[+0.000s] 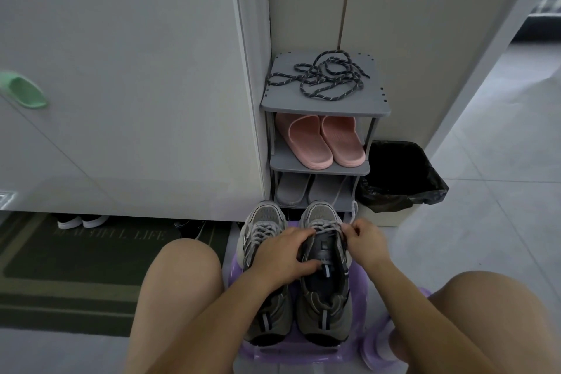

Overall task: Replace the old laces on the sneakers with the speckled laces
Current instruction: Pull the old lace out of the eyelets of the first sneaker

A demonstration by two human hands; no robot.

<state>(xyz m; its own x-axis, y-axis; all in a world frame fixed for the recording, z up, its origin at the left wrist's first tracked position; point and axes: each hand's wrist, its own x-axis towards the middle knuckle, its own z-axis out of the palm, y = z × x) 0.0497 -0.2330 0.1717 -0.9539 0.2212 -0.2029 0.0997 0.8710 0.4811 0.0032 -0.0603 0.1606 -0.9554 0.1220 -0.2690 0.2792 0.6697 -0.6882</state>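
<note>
Two grey sneakers [291, 297] stand side by side on a purple stool [273, 355] right in front of a grey shoe rack [324, 107], toes pointing at it, between a seated person's bare knees. The left hand [285, 255] reaches across the left sneaker [264, 218] and grips the right sneaker [323, 304] at its tongue, thumb and fingers curled round the dark padding. The right hand [365, 240] pinches the old lace [353, 210] between thumb and fingertips just beside the upper eyelets, and the pale cord runs up from the pinch toward the rack. The left forearm and hand hide much of the left sneaker's lacing.

On top of the rack, well apart from both hands, the speckled laces [328, 77] lie in a loose dark tangle. Pink slippers [321, 143] sit on the shelf below them and grey slippers [303, 191] on the shelf under that, partly hidden by the sneakers' toes. A bin [403, 179] lined with a black bag stands just to the right of the rack, touching or nearly touching it. To the rack's left a white cabinet [136, 85] with a green handle [25, 91] fills the wall, with white shoes [82, 221] tucked beneath it and a dark doormat [76, 267] on the floor in front.
</note>
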